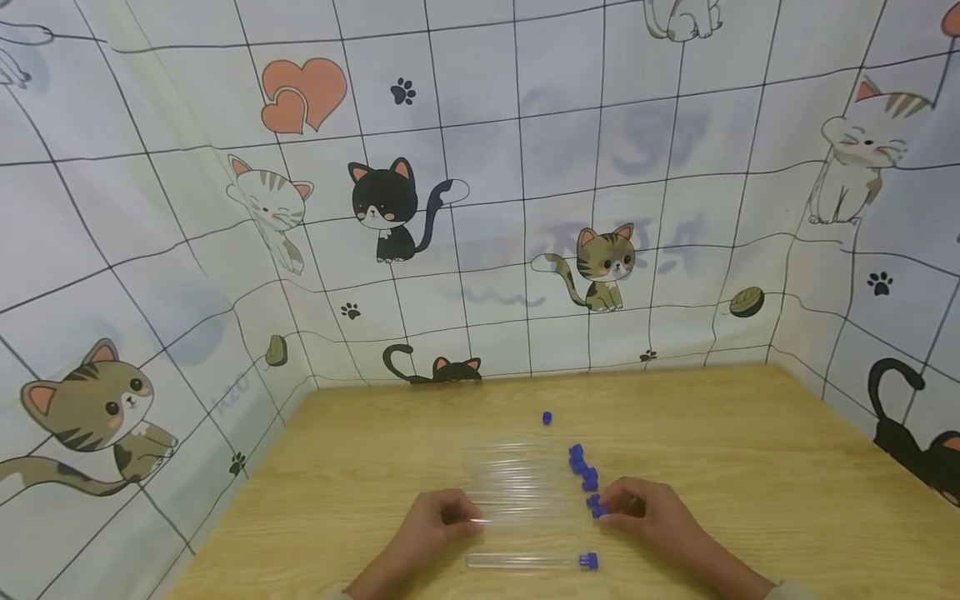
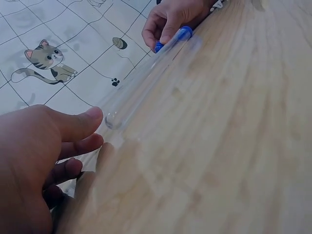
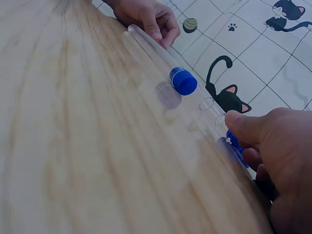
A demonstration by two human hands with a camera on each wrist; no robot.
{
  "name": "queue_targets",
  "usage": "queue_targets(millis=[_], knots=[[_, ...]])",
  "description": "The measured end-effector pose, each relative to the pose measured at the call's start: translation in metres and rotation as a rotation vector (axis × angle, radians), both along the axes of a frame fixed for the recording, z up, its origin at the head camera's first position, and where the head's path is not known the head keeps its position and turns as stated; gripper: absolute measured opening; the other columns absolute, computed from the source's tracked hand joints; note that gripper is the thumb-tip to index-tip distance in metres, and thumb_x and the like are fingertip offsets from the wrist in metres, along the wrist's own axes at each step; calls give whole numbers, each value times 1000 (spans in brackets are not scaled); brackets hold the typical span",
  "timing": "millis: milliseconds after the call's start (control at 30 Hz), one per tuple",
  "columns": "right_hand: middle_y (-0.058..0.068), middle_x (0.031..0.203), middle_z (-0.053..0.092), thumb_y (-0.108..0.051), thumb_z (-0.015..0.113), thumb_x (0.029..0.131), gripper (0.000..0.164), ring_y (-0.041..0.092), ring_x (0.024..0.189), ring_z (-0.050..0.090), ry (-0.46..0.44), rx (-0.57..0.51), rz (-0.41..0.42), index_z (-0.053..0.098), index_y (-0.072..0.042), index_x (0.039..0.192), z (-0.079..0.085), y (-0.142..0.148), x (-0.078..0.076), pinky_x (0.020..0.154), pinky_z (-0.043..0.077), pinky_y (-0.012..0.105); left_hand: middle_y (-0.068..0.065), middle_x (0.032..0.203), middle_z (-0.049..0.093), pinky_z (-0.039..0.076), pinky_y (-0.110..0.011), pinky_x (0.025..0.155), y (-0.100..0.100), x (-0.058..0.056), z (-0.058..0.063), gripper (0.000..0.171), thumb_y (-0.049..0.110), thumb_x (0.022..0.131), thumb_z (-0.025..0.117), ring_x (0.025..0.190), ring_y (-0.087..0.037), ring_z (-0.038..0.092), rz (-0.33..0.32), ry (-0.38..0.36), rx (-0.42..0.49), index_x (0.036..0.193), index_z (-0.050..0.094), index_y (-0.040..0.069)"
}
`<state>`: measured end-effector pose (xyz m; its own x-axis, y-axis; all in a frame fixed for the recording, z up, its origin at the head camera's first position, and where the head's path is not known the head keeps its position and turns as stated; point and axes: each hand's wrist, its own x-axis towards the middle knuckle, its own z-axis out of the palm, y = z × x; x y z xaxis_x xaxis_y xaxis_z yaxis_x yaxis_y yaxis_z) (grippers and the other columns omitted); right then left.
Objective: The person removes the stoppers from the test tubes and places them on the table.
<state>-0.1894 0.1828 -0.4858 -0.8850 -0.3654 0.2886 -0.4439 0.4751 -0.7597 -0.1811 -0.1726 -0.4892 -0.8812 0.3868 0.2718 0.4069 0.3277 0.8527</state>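
Note:
Several clear test tubes [image 1: 517, 481] lie side by side in a row on the table. At the near left end of that row, my left hand [image 1: 438, 521] has thumb and forefinger at a tube's end and appears to pinch it; the clear wall is hard to make out. Blue caps [image 1: 577, 458] are scattered along the row's right side. My right hand [image 1: 656, 512] pinches a blue cap [image 1: 600, 512] there, with another cap touching or just beside it. Nearer me lies a capped test tube [image 1: 525, 562], its blue cap [image 3: 184, 81] pointing right.
A lone blue cap [image 1: 547, 417] sits farther back on the wooden table [image 1: 360, 450]. Cloth with printed cats and a grid [image 1: 487, 208] hangs along the back and both sides of the table.

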Motion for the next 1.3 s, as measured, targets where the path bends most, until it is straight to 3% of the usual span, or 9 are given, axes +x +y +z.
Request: queue_targets(millis=[200, 367, 600, 1033, 1300], knots=[[-9, 80, 61, -31, 76, 81, 18, 8, 72, 57, 28, -1, 44, 68, -18, 92, -2, 0, 0, 63, 48, 25, 4, 82, 65, 49, -24, 66, 2, 0, 0, 11, 18, 82, 75, 71, -6, 55, -15, 26, -28, 90, 71, 12], [-8, 80, 59, -31, 76, 80, 19, 8, 71, 56, 23, -17, 48, 68, -18, 92, -5, 0, -1, 61, 47, 25, 8, 72, 59, 46, -23, 60, 3, -2, -2, 12, 21, 81, 76, 65, -3, 51, -19, 34, -79, 89, 72, 14], [-5, 81, 58, -30, 76, 80, 20, 9, 71, 55, 8, -34, 55, 68, -16, 93, -6, 1, -2, 62, 48, 25, 10, 72, 59, 46, -22, 59, 4, -4, -5, 13, 23, 81, 77, 64, -3, 52, -8, 43, -111, 90, 72, 15], [-6, 80, 58, -30, 76, 80, 22, 8, 71, 55, 56, -41, 61, 68, -16, 95, -7, 0, -3, 61, 47, 25, 7, 71, 59, 46, -23, 58, 5, 0, 0, 12, 19, 82, 76, 62, -3, 52, -8, 20, -98, 91, 72, 13], [-10, 77, 57, -32, 74, 82, 18, 7, 68, 54, 80, -14, -4, 69, -19, 93, -6, -3, -1, 60, 46, 24, 6, 73, 60, 46, -22, 59, 4, 1, -1, 11, 17, 83, 75, 65, -4, 53, 24, 52, -75, 90, 68, 13]])
